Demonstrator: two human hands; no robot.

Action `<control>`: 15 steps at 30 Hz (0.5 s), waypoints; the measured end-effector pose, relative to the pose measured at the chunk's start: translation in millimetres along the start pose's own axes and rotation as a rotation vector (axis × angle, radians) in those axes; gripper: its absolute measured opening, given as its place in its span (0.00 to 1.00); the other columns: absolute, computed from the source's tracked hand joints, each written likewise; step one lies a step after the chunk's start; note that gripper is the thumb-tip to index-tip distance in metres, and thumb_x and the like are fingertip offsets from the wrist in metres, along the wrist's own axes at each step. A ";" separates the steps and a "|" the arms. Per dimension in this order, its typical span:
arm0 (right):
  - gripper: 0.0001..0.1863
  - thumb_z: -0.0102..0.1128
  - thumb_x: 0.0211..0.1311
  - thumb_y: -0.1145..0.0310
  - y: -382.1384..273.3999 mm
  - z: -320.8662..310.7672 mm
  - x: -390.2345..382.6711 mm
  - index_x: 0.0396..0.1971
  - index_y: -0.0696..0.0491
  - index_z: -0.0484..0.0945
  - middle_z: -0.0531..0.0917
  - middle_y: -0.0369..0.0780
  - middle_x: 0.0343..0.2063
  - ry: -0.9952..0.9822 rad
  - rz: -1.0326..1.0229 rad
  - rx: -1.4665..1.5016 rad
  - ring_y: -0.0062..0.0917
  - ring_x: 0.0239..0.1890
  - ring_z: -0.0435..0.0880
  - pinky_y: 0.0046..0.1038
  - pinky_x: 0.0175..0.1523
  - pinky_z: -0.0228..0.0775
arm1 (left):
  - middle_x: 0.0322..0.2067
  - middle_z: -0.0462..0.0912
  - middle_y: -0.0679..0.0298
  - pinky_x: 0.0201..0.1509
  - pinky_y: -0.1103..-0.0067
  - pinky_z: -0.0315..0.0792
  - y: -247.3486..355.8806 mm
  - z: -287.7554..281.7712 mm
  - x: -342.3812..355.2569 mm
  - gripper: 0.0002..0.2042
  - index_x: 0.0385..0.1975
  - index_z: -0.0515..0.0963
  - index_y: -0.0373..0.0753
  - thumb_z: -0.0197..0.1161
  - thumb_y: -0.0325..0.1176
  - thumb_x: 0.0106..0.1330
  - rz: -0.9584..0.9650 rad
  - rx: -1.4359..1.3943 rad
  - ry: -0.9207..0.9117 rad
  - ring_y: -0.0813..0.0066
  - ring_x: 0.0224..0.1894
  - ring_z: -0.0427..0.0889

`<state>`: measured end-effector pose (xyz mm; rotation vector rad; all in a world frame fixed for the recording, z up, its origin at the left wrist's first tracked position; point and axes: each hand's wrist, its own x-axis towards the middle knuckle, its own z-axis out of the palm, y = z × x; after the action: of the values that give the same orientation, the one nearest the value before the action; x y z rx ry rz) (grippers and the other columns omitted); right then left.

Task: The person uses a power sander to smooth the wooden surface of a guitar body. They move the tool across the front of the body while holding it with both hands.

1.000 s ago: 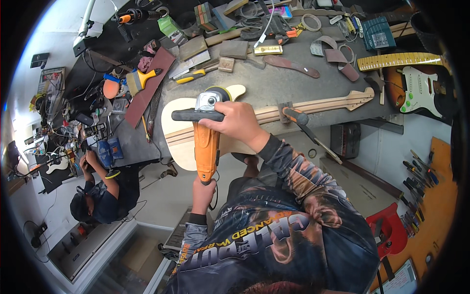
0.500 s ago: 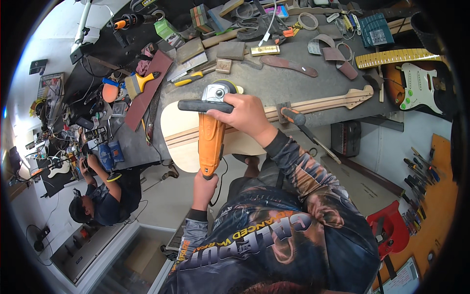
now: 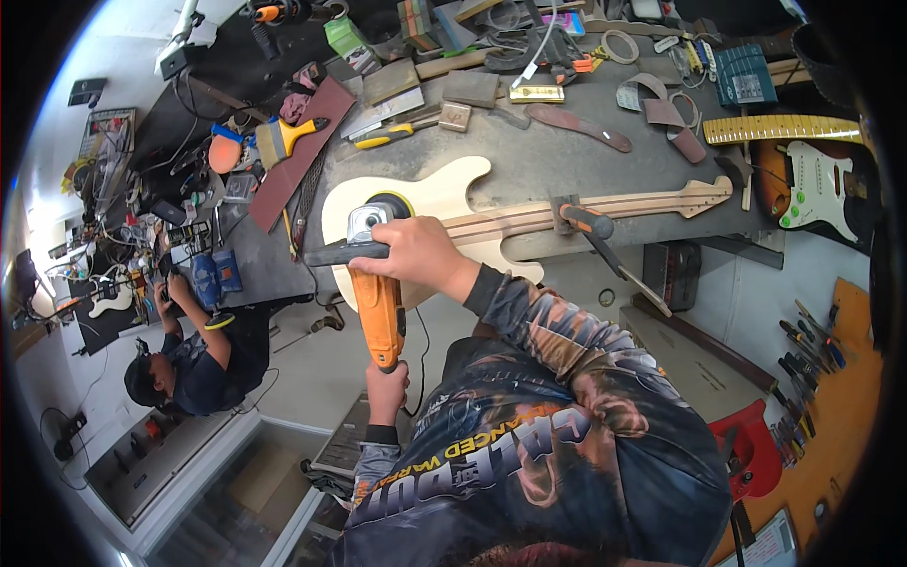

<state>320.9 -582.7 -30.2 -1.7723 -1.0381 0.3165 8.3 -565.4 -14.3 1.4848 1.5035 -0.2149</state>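
An orange power sander [image 3: 378, 312] with a silver head and round pad lies across the pale wooden guitar body [image 3: 444, 180], its head on the wood. My right hand [image 3: 420, 255] grips the black front handle [image 3: 331, 254] near the head. My left hand [image 3: 387, 387] is closed round the rear end of the tool, close to the bench's front edge, with a black cord hanging beside it. The guitar's striped neck [image 3: 642, 201] reaches right along the bench, held by a clamp [image 3: 586, 222] with a dark grip.
A cluttered bench [image 3: 567, 175] holds blocks, a brush [image 3: 283, 142], sandpaper strips and a red-brown sheet [image 3: 269, 198]. At right lie a sunburst guitar [image 3: 812, 189], hanging tools [image 3: 817, 335] and a red object [image 3: 751, 454]. A co-worker [image 3: 198, 359] works at the left.
The sander and both my hands have moved leftward, with the head now lower on the guitar body, uncovering its upper horn. The view has shifted slightly, and the co-worker appears a little higher.
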 end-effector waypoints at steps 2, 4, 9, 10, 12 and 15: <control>0.33 0.74 0.65 0.32 -4.5 7.7 1.1 0.26 0.52 0.86 0.89 0.44 0.25 -0.036 -0.006 0.015 0.44 0.29 0.91 0.43 0.36 0.82 | 0.20 0.80 0.65 0.19 0.74 0.69 -12.5 -2.7 0.7 0.09 0.45 0.78 0.35 0.67 0.28 0.69 0.010 -0.012 0.006 0.76 0.17 0.79; 0.33 0.74 0.65 0.32 -6.3 8.2 -0.1 0.26 0.52 0.86 0.89 0.44 0.25 -0.043 -0.006 0.017 0.44 0.29 0.91 0.43 0.35 0.82 | 0.20 0.80 0.65 0.18 0.74 0.68 -20.3 -2.7 1.2 0.09 0.45 0.78 0.35 0.67 0.28 0.69 0.020 -0.021 0.008 0.76 0.17 0.79; 0.33 0.75 0.66 0.34 2.9 -9.4 -9.4 0.24 0.53 0.84 0.88 0.43 0.24 0.012 -0.010 -0.035 0.45 0.28 0.90 0.43 0.35 0.82 | 0.22 0.81 0.66 0.25 0.74 0.73 -4.3 6.9 1.2 0.08 0.43 0.79 0.34 0.68 0.27 0.69 0.029 -0.008 -0.034 0.77 0.20 0.81; 0.33 0.75 0.66 0.34 5.4 -14.9 -11.9 0.24 0.53 0.84 0.88 0.43 0.24 0.012 -0.010 -0.036 0.45 0.28 0.90 0.43 0.35 0.82 | 0.22 0.81 0.66 0.25 0.74 0.73 -3.6 8.8 3.3 0.08 0.43 0.79 0.34 0.68 0.27 0.69 0.030 -0.009 -0.035 0.77 0.20 0.81; 0.34 0.75 0.65 0.33 11.0 -27.1 -17.4 0.24 0.53 0.83 0.88 0.43 0.24 0.059 0.001 -0.064 0.45 0.27 0.90 0.43 0.35 0.82 | 0.22 0.82 0.67 0.28 0.74 0.74 -1.8 12.8 7.2 0.09 0.45 0.80 0.33 0.68 0.26 0.69 0.090 -0.005 -0.080 0.77 0.22 0.81; 0.33 0.76 0.66 0.34 16.5 -50.1 -25.4 0.22 0.52 0.82 0.86 0.42 0.22 0.072 0.022 -0.103 0.44 0.26 0.88 0.43 0.34 0.81 | 0.23 0.82 0.67 0.29 0.74 0.75 8.4 20.3 9.3 0.09 0.46 0.80 0.32 0.68 0.27 0.69 0.079 0.023 -0.121 0.78 0.23 0.81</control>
<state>345.5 -635.7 -27.9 -1.8743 -0.9995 0.2142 27.4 -571.4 -27.2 1.5190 1.3479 -0.2711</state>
